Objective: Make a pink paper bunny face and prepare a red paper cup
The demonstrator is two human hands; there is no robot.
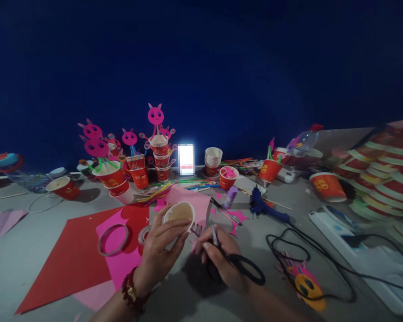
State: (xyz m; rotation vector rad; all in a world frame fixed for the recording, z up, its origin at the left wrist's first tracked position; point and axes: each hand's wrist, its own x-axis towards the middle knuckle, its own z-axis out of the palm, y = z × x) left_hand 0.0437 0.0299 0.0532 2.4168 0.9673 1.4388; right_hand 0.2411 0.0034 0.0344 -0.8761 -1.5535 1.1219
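My left hand (163, 243), with a beaded bracelet at the wrist, is closed around a paper cup (178, 215). The cup is tilted, so its open mouth and pale inside face me. My right hand (220, 255) is wrapped round a pair of scissors (246, 268) with black handles. Part of the metal blade sticks up between the fingers. Those fingertips are just right of the cup's rim, and something small and dark shows between them and the cup; I cannot make out what it is. Pink paper (188, 199) lies behind the cup.
Red paper (70, 255) and a tape roll (113, 239) lie left. Behind stand decorated cups (159, 154), a cup stack (213, 158) and a glue stick (230, 197). Right are a blue glue gun (265, 205), looping black cord, a power strip (336, 237) and piled cups (386, 179).
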